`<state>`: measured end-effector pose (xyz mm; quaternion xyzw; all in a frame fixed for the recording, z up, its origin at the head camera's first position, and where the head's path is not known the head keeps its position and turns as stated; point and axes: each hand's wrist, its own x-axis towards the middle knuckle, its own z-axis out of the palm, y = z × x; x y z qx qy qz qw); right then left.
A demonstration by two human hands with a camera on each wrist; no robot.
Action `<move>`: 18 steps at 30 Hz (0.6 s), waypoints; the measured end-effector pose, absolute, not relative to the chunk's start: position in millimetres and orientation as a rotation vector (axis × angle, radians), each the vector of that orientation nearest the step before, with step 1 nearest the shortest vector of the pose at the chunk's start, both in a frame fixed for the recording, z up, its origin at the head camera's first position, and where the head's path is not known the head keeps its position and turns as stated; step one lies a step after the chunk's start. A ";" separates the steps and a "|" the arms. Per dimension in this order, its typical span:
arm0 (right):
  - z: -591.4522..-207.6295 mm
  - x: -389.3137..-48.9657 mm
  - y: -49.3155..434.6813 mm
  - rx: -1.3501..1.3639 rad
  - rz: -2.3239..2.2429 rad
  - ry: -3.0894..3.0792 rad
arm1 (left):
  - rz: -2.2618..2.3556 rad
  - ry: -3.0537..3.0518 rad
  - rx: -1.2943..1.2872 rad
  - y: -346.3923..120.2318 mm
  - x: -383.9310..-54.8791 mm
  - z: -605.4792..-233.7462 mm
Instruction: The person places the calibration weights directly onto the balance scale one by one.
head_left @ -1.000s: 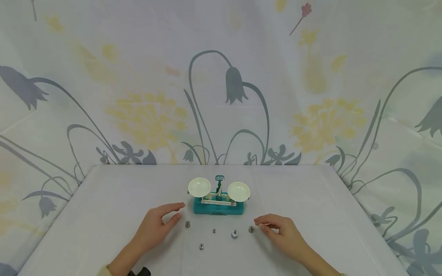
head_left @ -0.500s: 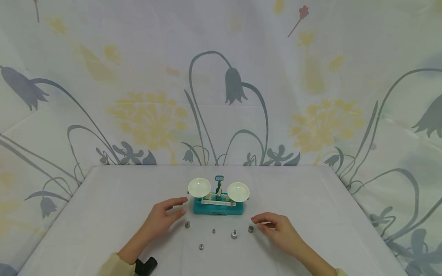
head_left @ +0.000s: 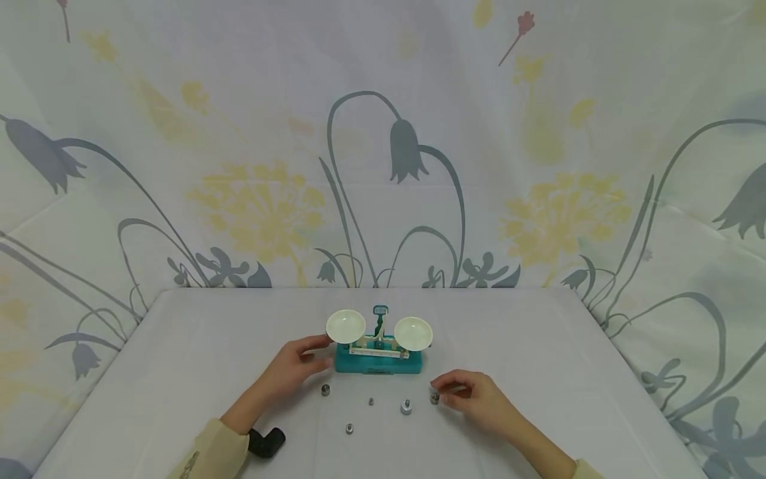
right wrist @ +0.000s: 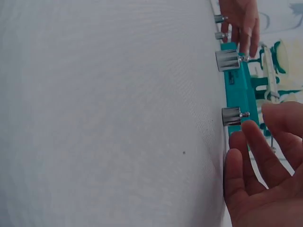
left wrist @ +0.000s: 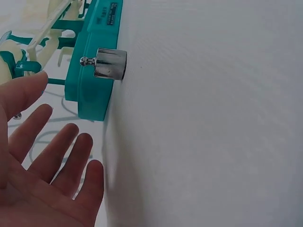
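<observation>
1. Sitting on the desk [head_left: 239,326]: balance scale [head_left: 378,362], at 12 o'clock from the other weights [head_left: 407,408]. Shiny weight [head_left: 434,399] is at the scale's 4 o'clock.
2. I'd guess that weight's dense, hard and a bit slick, so pinch the knob [right wrist: 244,115]. Scale's probably light and wobbly up top; hold it low.
3. Looks: silver cylinder; teal scale, cream pans [head_left: 346,326].
4. Left grip [head_left: 284,372]: fingers apart at the scale's 9 o'clock, can't tell if touching. Right grip [head_left: 481,401]: fingers apart, weight at its 9 o'clock, not clamped.
</observation>
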<state>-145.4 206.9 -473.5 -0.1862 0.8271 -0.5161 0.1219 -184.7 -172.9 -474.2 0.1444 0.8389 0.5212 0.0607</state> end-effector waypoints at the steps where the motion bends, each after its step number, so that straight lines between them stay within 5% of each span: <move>1: -474.3 -146.4 207.2 -0.543 -1.497 2.409 | 1.575 2.531 0.445 -172.6 -186.4 -475.0; 18: -479.3 -156.4 207.9 -0.576 -1.392 2.426 | 1.534 2.477 0.533 -166.3 -202.6 -479.3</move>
